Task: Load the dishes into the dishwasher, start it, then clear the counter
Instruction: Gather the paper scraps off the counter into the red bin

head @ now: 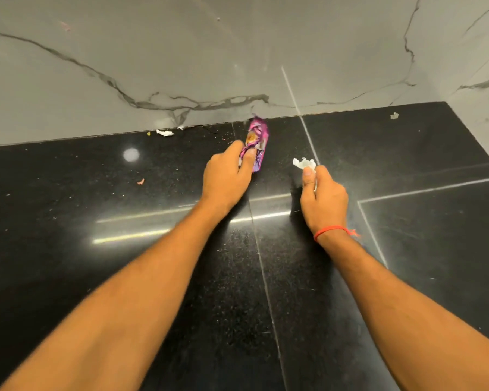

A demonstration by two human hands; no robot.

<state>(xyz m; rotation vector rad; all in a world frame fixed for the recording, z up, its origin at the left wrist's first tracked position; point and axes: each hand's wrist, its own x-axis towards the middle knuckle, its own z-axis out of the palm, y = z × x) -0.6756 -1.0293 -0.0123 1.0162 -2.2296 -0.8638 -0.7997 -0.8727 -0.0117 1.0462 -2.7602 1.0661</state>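
A black polished counter (96,277) stretches to a grey marble wall. My left hand (227,176) pinches a crumpled purple snack wrapper (257,142), lifting its far end toward the wall. My right hand (323,198), with a red thread at the wrist, grips a crumpled white paper scrap (304,163) between thumb and fingers, just above the counter.
Small litter lies on the counter: a white scrap (165,133) and dark bits by the wall at the back, a pinkish fragment (140,181) at the left, a pale piece (394,116) in the far right corner. The marble wall (181,66) bounds the back and right.
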